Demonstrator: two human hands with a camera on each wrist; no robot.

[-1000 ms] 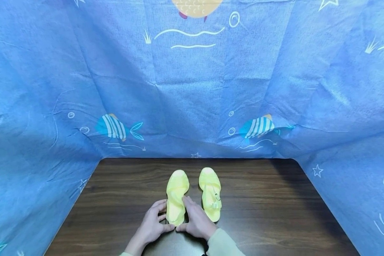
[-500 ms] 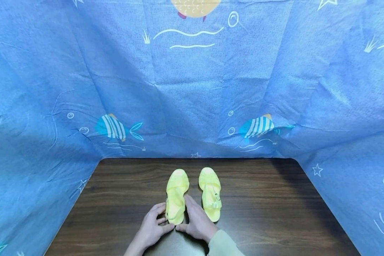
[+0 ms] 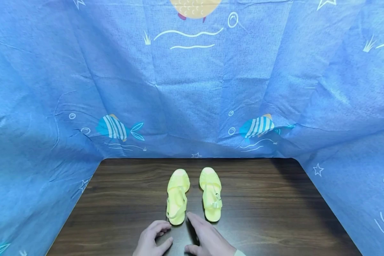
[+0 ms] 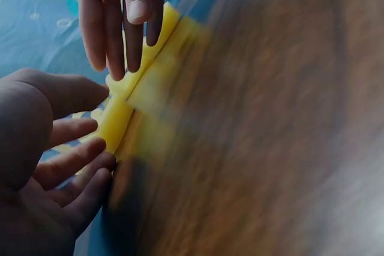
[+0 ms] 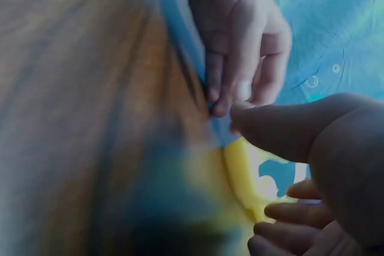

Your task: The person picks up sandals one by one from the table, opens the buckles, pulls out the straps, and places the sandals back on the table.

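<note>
Two pale yellow sandals lie side by side on the dark wooden table, toes pointing away from me. The left sandal [image 3: 176,199] has its heel strap looped at the back. On the right sandal [image 3: 211,195] a small buckle shows at the strap. Just short of the left sandal's heel, my left hand [image 3: 152,238] is spread loosely and holds nothing. My right hand [image 3: 208,236] reaches in from the other side, fingers nearly straight, fingertips close to the same heel. In the left wrist view, yellow sandal edges [image 4: 117,124] show beyond both hands.
The dark wood-grain table [image 3: 262,206] has rounded far corners. Behind it and at both sides hangs a blue cloth [image 3: 192,106] printed with fish, stars and waves.
Both hands have let go of the left sandal and drawn back toward me. Its heel strap, earlier partly covered, now stands in plain sight. The right sandal has stayed in place.
</note>
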